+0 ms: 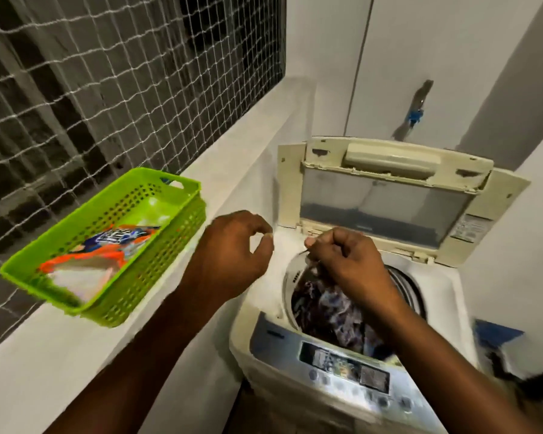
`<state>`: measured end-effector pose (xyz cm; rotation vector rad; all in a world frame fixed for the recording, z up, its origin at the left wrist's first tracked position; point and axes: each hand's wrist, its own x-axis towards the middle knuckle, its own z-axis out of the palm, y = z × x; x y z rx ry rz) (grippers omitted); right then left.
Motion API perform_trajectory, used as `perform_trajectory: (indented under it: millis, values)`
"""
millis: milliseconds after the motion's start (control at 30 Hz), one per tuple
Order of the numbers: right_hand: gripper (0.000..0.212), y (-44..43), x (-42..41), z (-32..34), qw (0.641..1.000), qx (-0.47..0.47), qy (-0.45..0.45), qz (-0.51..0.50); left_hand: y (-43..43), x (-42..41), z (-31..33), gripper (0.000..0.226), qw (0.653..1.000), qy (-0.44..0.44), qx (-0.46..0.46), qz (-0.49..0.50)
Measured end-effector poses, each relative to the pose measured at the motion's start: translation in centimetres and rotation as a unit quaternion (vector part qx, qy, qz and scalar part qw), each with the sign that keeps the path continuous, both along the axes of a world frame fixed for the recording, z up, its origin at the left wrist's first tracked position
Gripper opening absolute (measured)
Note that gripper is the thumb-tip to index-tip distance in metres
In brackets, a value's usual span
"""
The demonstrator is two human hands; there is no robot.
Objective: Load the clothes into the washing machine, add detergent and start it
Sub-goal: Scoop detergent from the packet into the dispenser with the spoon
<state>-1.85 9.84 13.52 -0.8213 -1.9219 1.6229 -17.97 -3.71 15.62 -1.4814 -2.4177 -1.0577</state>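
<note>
The top-loading washing machine (351,368) stands with its lid (386,208) raised. Dark patterned clothes (333,311) fill the drum. My right hand (348,261) hovers over the drum's left rim, its fingers pinched on a small pale item (310,261) that is too blurred to identify. My left hand (232,249) hangs just left of the machine, a little apart from the right hand. Its fingers are curled with thumb and forefinger close together, and nothing shows in it. An orange and blue detergent packet (113,245) lies in the green basket (157,264) on the ledge.
The white ledge (60,355) runs along the left, under a netted window grille (107,89). A tap with a blue fitting (416,115) is on the wall behind the lid. The control panel (345,368) faces me at the front. Something blue (496,336) lies at the machine's right.
</note>
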Motion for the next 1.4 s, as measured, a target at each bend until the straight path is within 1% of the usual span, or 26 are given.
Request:
perform_trajectory:
  millis: [67, 167, 267, 367, 467, 533, 633, 800, 900, 967, 1033, 1067, 1100, 1167, 1233, 1267, 1300, 1333, 1367, 1400]
  values:
    - [0.023, 2.6, 1.8, -2.2, 1.000, 0.007, -0.020, -0.013, 2.0, 0.8, -1.8, 0.017, 0.999, -0.031, -0.016, 0.000]
    - [0.018, 6.4, 4.6, -5.7, 0.999, -0.017, -0.034, -0.028, 5.2, 2.1, -5.5, 0.009, 0.995, -0.088, -0.042, -0.006]
    - [0.018, 9.2, 6.7, -8.8, 0.997, -0.014, -0.072, -0.033, 7.5, 3.2, -9.3, 0.012, 0.988, -0.135, -0.075, 0.006]
    - [0.019, 11.7, 8.6, -11.6, 0.994, -0.048, -0.091, -0.046, 9.4, 4.3, -12.2, 0.014, 0.977, -0.177, -0.116, 0.009]
    - [0.012, 13.3, 9.7, -13.1, 0.991, -0.074, -0.099, -0.052, 10.9, 5.3, -13.8, 0.013, 0.965, -0.213, -0.149, 0.015]
    - [0.008, 14.2, 9.9, -14.2, 0.988, -0.078, -0.116, -0.063, 12.1, 5.6, -14.6, 0.013, 0.958, -0.225, -0.179, 0.019]
    - [0.005, 15.6, 9.6, -15.8, 0.985, -0.096, -0.120, -0.076, 13.8, 5.8, -15.3, 0.014, 0.949, -0.242, -0.199, 0.011]
    - [0.011, 17.0, 8.4, -18.1, 0.980, -0.098, -0.140, -0.098, 17.1, 5.1, -17.1, 0.023, 0.936, -0.273, -0.223, 0.000]
    - [0.023, 17.7, 7.5, -19.9, 0.973, -0.109, -0.171, -0.113, 18.9, 4.1, -18.7, 0.035, 0.922, -0.306, -0.237, 0.003]
    - [0.037, 18.3, 6.8, -21.3, 0.969, -0.126, -0.178, -0.118, 20.1, 3.3, -20.2, 0.050, 0.905, -0.336, -0.260, 0.000]
    - [0.059, 19.0, 6.2, -22.7, 0.966, -0.136, -0.190, -0.114, 21.2, 2.7, -21.7, 0.065, 0.887, -0.354, -0.295, -0.007]
    - [0.073, 19.4, 5.9, -23.4, 0.963, -0.151, -0.192, -0.113, 21.6, 2.6, -22.2, 0.071, 0.878, -0.368, -0.306, -0.010]
    - [0.082, 19.6, 5.5, -23.9, 0.961, -0.171, -0.184, -0.115, 22.2, 2.3, -22.9, 0.074, 0.866, -0.392, -0.311, -0.008]
    - [0.080, 20.3, 5.0, -25.7, 0.958, -0.201, -0.169, -0.111, 23.0, 1.6, -24.9, 0.077, 0.836, -0.460, -0.300, 0.009]
    - [0.091, 20.5, 4.6, -26.6, 0.954, -0.225, -0.162, -0.111, 23.5, 0.4, -28.5, 0.090, 0.807, -0.526, -0.267, 0.028]
    - [0.089, 20.3, 4.3, -26.2, 0.952, -0.231, -0.164, -0.114, 23.8, 0.1, -29.5, 0.097, 0.797, -0.547, -0.255, 0.031]
    - [0.077, 20.1, 4.1, -26.0, 0.954, -0.230, -0.158, -0.113, 23.9, 0.0, -30.4, 0.098, 0.789, -0.561, -0.248, 0.031]
    - [0.059, 19.9, 3.9, -25.7, 0.956, -0.221, -0.160, -0.111, 24.0, 0.1, -30.6, 0.093, 0.784, -0.570, -0.246, 0.026]
    - [0.046, 19.6, 3.7, -25.1, 0.956, -0.216, -0.159, -0.116, 24.1, 0.4, -30.6, 0.084, 0.778, -0.579, -0.243, 0.017]
    - [0.041, 19.5, 3.6, -24.8, 0.956, -0.214, -0.156, -0.127, 24.2, 1.0, -29.5, 0.075, 0.777, -0.583, -0.237, 0.007]
